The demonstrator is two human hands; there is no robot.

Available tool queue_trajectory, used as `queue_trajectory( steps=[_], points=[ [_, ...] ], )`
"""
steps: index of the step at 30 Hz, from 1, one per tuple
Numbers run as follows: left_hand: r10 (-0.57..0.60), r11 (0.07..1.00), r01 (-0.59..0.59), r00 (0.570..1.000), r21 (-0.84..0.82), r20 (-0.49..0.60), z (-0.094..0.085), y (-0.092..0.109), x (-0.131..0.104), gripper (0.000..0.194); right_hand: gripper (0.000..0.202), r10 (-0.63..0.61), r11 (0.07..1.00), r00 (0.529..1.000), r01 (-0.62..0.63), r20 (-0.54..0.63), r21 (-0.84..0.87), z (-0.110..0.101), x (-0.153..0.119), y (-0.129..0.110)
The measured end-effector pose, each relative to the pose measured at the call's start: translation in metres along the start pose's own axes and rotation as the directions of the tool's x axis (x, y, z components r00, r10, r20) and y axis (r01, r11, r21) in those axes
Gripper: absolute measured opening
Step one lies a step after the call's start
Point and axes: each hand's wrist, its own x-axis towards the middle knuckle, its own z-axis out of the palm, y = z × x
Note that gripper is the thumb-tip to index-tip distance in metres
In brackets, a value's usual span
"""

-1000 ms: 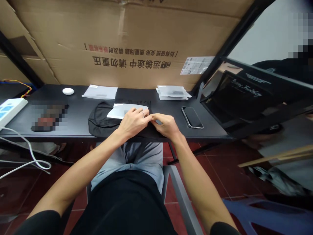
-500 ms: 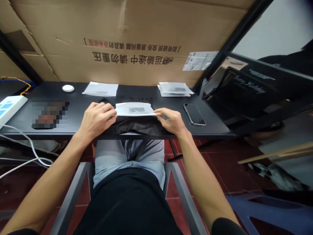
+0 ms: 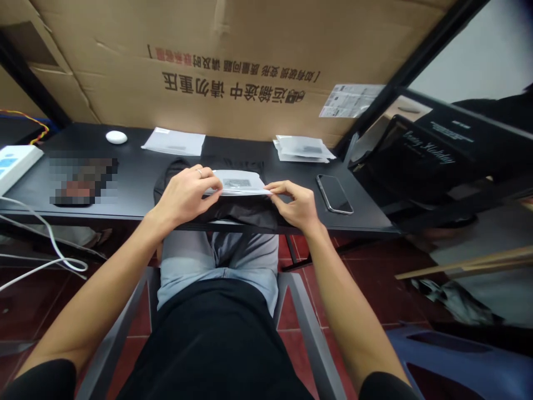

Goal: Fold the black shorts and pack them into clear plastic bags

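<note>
A white translucent packet [image 3: 241, 182] with a grey printed patch is held just above a dark cloth [image 3: 245, 213] at the desk's front edge. My left hand [image 3: 189, 191], with a ring on one finger, is closed on the packet's left end and covers part of it. At the right end, the thumb and fingers of my right hand [image 3: 293, 203] pinch the packet's corner. The dark cloth lies bunched under both hands and shows to the left of my left hand too.
On the black desk [image 3: 129, 189] lie a white packet [image 3: 175, 142], stacked packets [image 3: 303, 148], a phone [image 3: 334, 194], a white oval object [image 3: 116, 137] and a blurred-out dark item [image 3: 85, 180]. A power strip [image 3: 19, 166] is at left. Cardboard [image 3: 250, 33] stands behind.
My left hand has moved right, further over the packet's left end. More dark cloth shows at its left. The camera view has shifted slightly.
</note>
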Motion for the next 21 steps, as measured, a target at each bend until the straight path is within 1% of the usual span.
queue_trajectory(
  steps=[2, 3, 5, 6, 7, 8, 10, 11, 12, 13, 14, 15, 16, 17, 18, 19, 20, 21],
  points=[
    [-0.032, 0.999, 0.032, 0.999, -0.003, -0.024, 0.003, 0.003, 0.003, 0.015, 0.007, -0.1, 0.992, 0.995, 0.101, 0.022, -0.075, -0.003, 0.002, -0.006],
    [-0.052, 0.999, 0.051, 0.998, -0.011, -0.041, 0.004, 0.005, 0.005, 0.015, 0.007, -0.16, 0.979, 0.987, 0.162, 0.023, -0.12, -0.004, 0.003, -0.011],
    [-0.077, 0.997, 0.074, 0.994, -0.035, -0.074, 0.006, 0.007, 0.008, 0.016, 0.016, -0.275, 0.94, 0.961, 0.274, 0.023, -0.201, -0.002, 0.007, -0.024],
    [-0.081, 0.996, 0.077, 0.993, -0.05, -0.088, 0.006, 0.009, 0.01, 0.016, 0.022, -0.317, 0.919, 0.947, 0.319, 0.047, -0.231, 0.002, 0.009, -0.032],
    [-0.081, 0.995, 0.074, 0.992, -0.065, -0.099, 0.006, 0.01, 0.012, 0.017, 0.026, -0.344, 0.9, 0.934, 0.357, 0.095, -0.251, 0.008, 0.011, -0.041],
    [-0.078, 0.994, 0.069, 0.991, -0.082, -0.108, 0.006, 0.011, 0.013, 0.017, 0.03, -0.353, 0.882, 0.92, 0.387, 0.168, -0.269, 0.014, 0.014, -0.05],
    [-0.093, 0.991, 0.08, 0.988, -0.105, -0.124, 0.005, 0.01, 0.014, 0.017, 0.036, -0.315, 0.845, 0.89, 0.421, 0.331, -0.329, 0.03, 0.021, -0.067],
    [-0.127, 0.988, 0.113, 0.983, -0.107, -0.134, 0.003, 0.009, 0.013, 0.017, 0.038, -0.273, 0.824, 0.881, 0.421, 0.386, -0.38, 0.037, 0.025, -0.074],
    [-0.185, 0.98, 0.171, 0.972, -0.104, -0.144, 0.002, 0.006, 0.013, 0.019, 0.039, -0.225, 0.799, 0.878, 0.414, 0.421, -0.436, 0.044, 0.028, -0.08],
    [-0.267, 0.962, 0.254, 0.952, -0.103, -0.152, -0.001, 0.003, 0.011, 0.022, 0.04, -0.175, 0.773, 0.879, 0.402, 0.444, -0.49, 0.049, 0.032, -0.084],
    [-0.366, 0.929, 0.352, 0.919, -0.11, -0.147, -0.003, -0.002, 0.01, 0.026, 0.041, -0.126, 0.749, 0.879, 0.387, 0.459, -0.537, 0.053, 0.034, -0.087],
    [-0.468, 0.881, 0.454, 0.876, -0.133, -0.114, -0.006, -0.008, 0.009, 0.03, 0.042, -0.08, 0.729, 0.879, 0.374, 0.471, -0.573, 0.056, 0.036, -0.089],
    [-0.559, 0.821, 0.544, 0.828, -0.175, -0.05, -0.007, -0.014, 0.007, 0.033, 0.042, -0.042, 0.714, 0.875, 0.364, 0.482, -0.598, 0.058, 0.038, -0.09],
    [-0.625, 0.753, 0.616, 0.779, -0.23, 0.041, -0.008, -0.019, 0.006, 0.035, 0.043, -0.012, 0.7, 0.869, 0.36, 0.495, -0.616, 0.059, 0.039, -0.09],
    [-0.66, 0.683, 0.67, 0.737, -0.292, 0.145, -0.009, -0.024, 0.006, 0.037, 0.044, 0.007, 0.687, 0.859, 0.367, 0.511, -0.627, 0.06, 0.04, -0.09],
    [-0.665, 0.616, 0.703, 0.706, -0.354, 0.243, -0.007, -0.028, 0.006, 0.037, 0.043, 0.014, 0.672, 0.847, 0.385, 0.531, -0.632, 0.06, 0.041, -0.089],
    [-0.652, 0.559, 0.72, 0.688, -0.412, 0.318, -0.005, -0.03, 0.006, 0.039, 0.042, 0.013, 0.655, 0.831, 0.413, 0.556, -0.633, 0.06, 0.043, -0.088],
    [-0.633, 0.517, 0.721, 0.684, -0.461, 0.362, -0.002, -0.031, 0.007, 0.041, 0.041, 0.005, 0.637, 0.814, 0.445, 0.581, -0.629, 0.059, 0.044, -0.087]
  ],
)
